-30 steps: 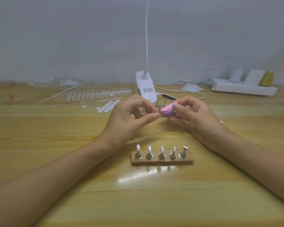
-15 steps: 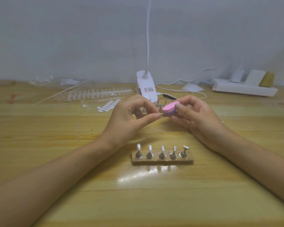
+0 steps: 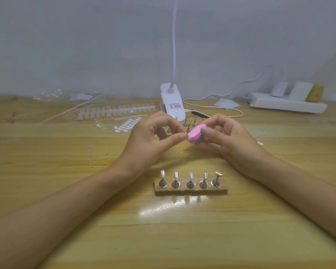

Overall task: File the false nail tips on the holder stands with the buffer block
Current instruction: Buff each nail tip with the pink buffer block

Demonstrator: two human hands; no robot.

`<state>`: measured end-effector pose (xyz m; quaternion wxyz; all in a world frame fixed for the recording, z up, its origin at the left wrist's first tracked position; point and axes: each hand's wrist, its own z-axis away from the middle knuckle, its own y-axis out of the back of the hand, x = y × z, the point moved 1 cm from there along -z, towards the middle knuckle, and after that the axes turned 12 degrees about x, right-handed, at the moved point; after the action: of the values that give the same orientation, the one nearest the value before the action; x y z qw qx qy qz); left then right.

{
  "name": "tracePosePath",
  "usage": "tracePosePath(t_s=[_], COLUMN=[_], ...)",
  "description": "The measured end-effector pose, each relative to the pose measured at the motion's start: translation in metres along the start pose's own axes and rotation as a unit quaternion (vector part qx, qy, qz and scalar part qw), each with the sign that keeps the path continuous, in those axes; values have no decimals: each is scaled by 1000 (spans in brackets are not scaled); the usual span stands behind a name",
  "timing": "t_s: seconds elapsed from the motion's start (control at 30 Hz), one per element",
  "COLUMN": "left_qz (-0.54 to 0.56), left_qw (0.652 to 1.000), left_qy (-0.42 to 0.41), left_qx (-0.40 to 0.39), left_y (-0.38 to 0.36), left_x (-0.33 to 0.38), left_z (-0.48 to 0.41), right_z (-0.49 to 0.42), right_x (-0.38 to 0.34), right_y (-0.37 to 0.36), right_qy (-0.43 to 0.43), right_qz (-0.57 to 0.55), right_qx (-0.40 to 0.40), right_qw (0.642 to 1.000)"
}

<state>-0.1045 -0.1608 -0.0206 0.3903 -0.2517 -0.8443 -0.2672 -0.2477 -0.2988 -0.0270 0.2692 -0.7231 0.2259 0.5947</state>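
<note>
While round buffer block [image 3: 195, 133] — right hand [image 3: 231, 144]

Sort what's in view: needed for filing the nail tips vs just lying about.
In use: buffer in right hand; left hand at its end; stands on base; tips on them.
Lying about: lamp, power strip, tip strips, sticky tabs, loose stands behind hands.

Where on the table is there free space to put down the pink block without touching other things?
Bare wood lies in front of the holder, between the forearms, and right of the right forearm, before the power strip. Left of the left hand is mostly free, except a clear strip. Behind it and the right hand, around the lamp base, it is crowded.
</note>
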Motion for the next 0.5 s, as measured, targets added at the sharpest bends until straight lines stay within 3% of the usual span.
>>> tracePosePath(t_s=[0.07, 0.2, 0.3, 0.43, 0.5], left_qz=[-3, -1, -2, 2, 1], left_qw=[1000, 1000, 1000, 1000, 1000], left_qy=[-3, 1, 2, 0, -1], left_qx=[1, 4, 4, 3, 6], left_y=[0, -1, 0, 0, 0], left_x=[0, 0, -1, 0, 0], left_z=[0, 0, 0, 0, 0], right_z=[2, 0, 0, -2, -1], right_x=[0, 0, 2, 0, -1], right_y=[-2, 0, -2, 1, 0], right_qy=[0, 12, 4, 5, -3], right_qz=[31, -21, 33, -15, 16], right_qx=[-56, 10, -53, 14, -28], right_qw=[998, 1000, 998, 1000, 999])
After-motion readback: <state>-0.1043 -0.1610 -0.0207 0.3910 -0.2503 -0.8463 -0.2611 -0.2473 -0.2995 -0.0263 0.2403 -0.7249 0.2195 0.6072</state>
